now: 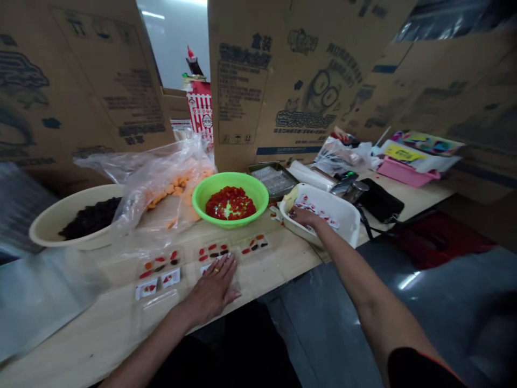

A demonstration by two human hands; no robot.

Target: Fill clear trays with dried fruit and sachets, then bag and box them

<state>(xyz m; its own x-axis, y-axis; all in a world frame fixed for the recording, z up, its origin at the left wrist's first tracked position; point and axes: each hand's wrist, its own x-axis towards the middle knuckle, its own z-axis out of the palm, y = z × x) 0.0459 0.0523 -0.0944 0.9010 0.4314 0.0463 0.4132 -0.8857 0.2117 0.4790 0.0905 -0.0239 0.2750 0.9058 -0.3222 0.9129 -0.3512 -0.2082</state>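
Observation:
My left hand [216, 283] lies flat, fingers stretched out, over the middle clear plastic tray [213, 249], partly covering a small white packet in it. Red, orange and dark gummy-like pieces sit in that tray's upper part. On its left, another clear tray [159, 264] holds similar pieces and two small white packets [146, 289] with red print. A third tray [254, 244], to the right, holds only coloured pieces. My right hand [302, 216] reaches into a white basin [351, 218] at its left end, among several small printed packets [317, 207]; its fingers are mostly hidden.
A green bowl [264, 202] of red pieces stands behind the trays. Farther left are a clear bag [177, 183] of orange pieces and a cream basin [40, 229] of dark pieces. Cardboard boxes [278, 81] wall the table's back. A black pouch [382, 199] and pink basket [407, 172] lie right.

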